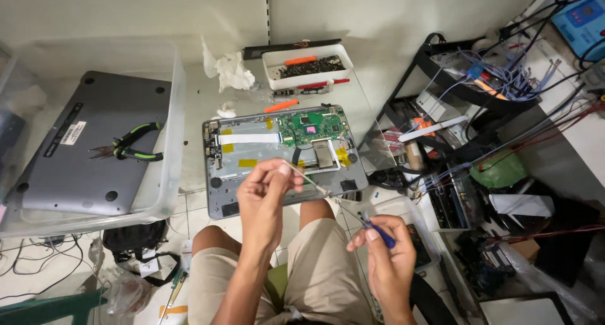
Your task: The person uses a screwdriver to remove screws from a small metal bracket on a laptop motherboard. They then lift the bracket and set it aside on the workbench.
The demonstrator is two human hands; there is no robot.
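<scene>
My left hand (268,196) is raised over my knees and pinches a thin pale stick or swab (302,175) between thumb and fingers, its tip pointing right. My right hand (386,252) is lower, to the right, closed on a small blue-handled tool (377,232) whose thin tip points up toward the stick's end. Just beyond both hands lies an opened laptop base (252,174) with a green circuit board (313,125), a white ribbon cable and yellow tape patches.
A clear plastic bin (169,174) at left holds a grey laptop cover (94,142) with green-handled pliers (129,145) on it. A white tray (309,66) of screws and orange tools is at the back. Tangled wires and electronics (491,85) crowd the right.
</scene>
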